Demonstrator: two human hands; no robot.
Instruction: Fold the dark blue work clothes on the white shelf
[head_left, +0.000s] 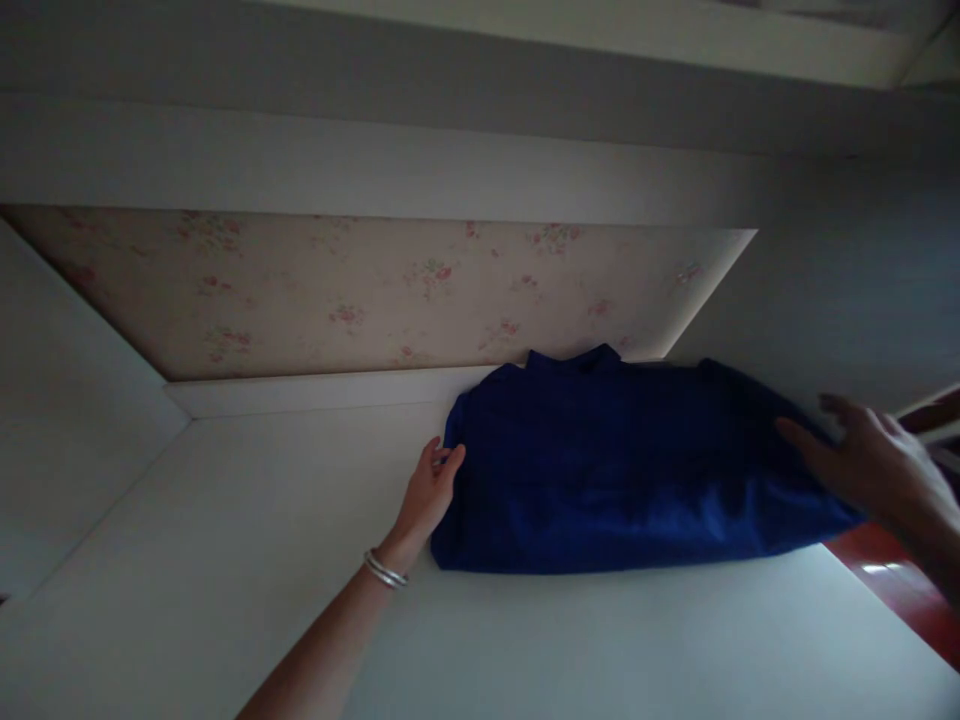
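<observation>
Closest to me, my left forearm comes up from the bottom edge with a bangle point(385, 570) at the wrist. The left hand point(429, 495) lies against the left end of the shirt point(622, 465), fingers curled onto the fabric at its edge; I read that as a light hold, not a firm grip. On the other side my right hand point(874, 470) is spread open, fingers apart, resting on or just over the shirt's right end; I cannot tell whether the palm truly presses down.

The shirt is dark blue, folded into a long bundle, and lies on the white shelf point(300, 520) toward its right side, with the collar turned to the back. It sits close against the rear edge, where a low white ledge meets the floral wallpaper point(337, 300).

My judgement: the step in hand is settling the folded shirt in place on the shelf. The next move would call for both hands to act evenly so the fold keeps its shape.

A red edge point(892, 580) shows below the right hand. I see no brand, label or legible writing anywhere.
</observation>
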